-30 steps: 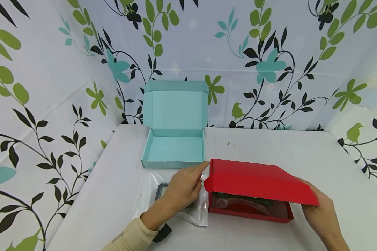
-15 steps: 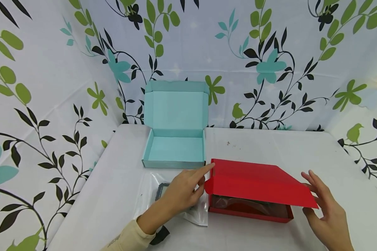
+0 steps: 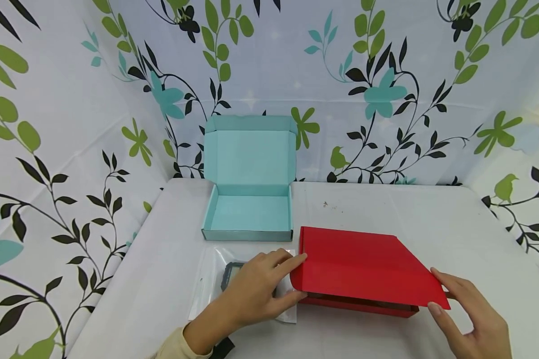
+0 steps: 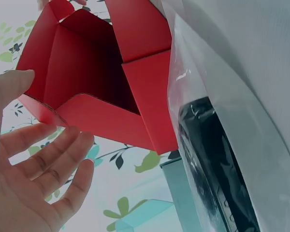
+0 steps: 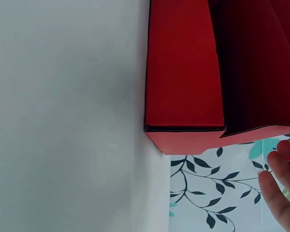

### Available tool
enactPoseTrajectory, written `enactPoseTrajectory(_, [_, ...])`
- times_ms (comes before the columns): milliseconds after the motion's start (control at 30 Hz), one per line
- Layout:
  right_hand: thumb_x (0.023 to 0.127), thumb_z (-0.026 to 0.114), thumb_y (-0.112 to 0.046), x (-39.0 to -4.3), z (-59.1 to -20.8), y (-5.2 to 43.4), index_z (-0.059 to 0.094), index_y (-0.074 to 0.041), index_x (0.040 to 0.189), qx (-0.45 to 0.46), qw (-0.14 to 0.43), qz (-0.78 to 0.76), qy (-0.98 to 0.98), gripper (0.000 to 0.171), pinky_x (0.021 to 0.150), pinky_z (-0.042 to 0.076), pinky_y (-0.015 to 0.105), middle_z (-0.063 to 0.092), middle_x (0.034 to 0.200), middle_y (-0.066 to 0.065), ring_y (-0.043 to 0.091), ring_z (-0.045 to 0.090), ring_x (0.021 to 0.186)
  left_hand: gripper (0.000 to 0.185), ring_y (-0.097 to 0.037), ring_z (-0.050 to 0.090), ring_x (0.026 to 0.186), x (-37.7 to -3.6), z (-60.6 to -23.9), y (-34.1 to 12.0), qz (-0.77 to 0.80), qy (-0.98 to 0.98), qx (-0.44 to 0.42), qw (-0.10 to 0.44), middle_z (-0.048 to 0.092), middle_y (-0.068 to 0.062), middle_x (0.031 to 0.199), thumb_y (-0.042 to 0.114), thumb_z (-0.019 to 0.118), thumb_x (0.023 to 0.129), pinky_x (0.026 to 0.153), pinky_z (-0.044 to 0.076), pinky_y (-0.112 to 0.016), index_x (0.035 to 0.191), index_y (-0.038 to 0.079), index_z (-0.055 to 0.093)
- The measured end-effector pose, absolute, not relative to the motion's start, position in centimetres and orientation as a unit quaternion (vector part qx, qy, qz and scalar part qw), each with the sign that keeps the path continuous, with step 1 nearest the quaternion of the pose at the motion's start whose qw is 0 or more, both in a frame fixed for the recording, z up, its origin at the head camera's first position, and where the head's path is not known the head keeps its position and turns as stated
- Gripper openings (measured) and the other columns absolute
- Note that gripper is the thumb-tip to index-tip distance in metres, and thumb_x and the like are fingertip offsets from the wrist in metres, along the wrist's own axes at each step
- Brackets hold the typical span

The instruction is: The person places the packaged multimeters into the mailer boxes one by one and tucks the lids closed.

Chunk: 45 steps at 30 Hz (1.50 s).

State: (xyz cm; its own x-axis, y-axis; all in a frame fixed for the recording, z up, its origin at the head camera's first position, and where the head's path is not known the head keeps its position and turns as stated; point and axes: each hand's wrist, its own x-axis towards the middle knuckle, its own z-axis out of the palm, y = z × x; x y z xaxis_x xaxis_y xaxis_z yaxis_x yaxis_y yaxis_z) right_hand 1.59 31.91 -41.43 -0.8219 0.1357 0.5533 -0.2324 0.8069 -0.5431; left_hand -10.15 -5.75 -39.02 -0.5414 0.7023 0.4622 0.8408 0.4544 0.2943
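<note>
Red cardboard box (image 3: pixel 364 306), plain lid (image 3: pixel 368 264) tilted, part-raised (left hand (image 3: pixel 253 289), right hand (image 3: pixel 473 314) unclenched at its edges)

red lid (image 3: pixel 364 264) lower, left fingers (image 3: pixel 292 265) nearer its front

a screened tabletop workspace: leaf-printed cloth (image 3: pixel 269 70) hangs around a white table (image 3: pixel 368 209).
</note>
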Motion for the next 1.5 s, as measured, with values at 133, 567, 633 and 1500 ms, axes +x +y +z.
enactPoseTrajectory(133, [0.076,0.088,0.001,1.9,-41.7,31.6,0.061,-0.014,0.148,0.008,0.300,0.293,-0.908,0.078,0.084,0.039,0.002,0.066,0.118,0.006,-0.011,0.050,0.103,0.060,-0.015,0.064,0.102,-9.7,-39.2,-5.7,-0.257,-0.837,-0.462,0.140,0.066,-0.002,0.121,0.044,0.071,0.096,0.088,0.055,-0.033,0.144,0.009,0.061])
enactPoseTrajectory(567, [0.086,0.084,-0.009,2.8,-42.8,30.9,0.063,0.002,0.132,-0.063,0.284,0.296,-0.910,0.051,0.082,0.033,-0.001,0.072,0.110,0.021,-0.027,0.044,0.093,0.050,-0.014,0.069,0.104,-8.6,-39.7,-5.5,-0.272,-0.829,-0.470,0.134,0.073,-0.001,0.119,0.042,0.059,0.104,0.093,0.053,-0.037,0.142,0.009,0.062])
enactPoseTrajectory(633, [0.087,0.083,-0.009,2.9,-42.9,30.8,0.063,0.003,0.128,-0.070,0.283,0.298,-0.909,0.047,0.082,0.032,-0.001,0.072,0.108,0.021,-0.028,0.043,0.093,0.047,-0.012,0.070,0.100,-8.5,-39.7,-5.4,-0.272,-0.828,-0.472,0.137,0.074,0.000,0.117,0.040,0.059,0.104,0.089,0.054,-0.035,0.138,0.009,0.065])
enactPoseTrajectory(1500, [0.100,0.070,-0.015,2.8,-43.9,30.9,0.070,-0.009,0.105,-0.067,0.208,0.267,-0.939,0.008,0.055,0.045,0.013,0.070,0.075,-0.007,-0.005,0.059,0.067,0.024,0.000,0.044,0.057,-7.7,-40.6,-5.0,-0.258,-0.843,-0.459,0.107,0.049,0.017,0.061,0.035,0.059,0.106,0.055,0.037,-0.019,0.096,0.013,0.057])
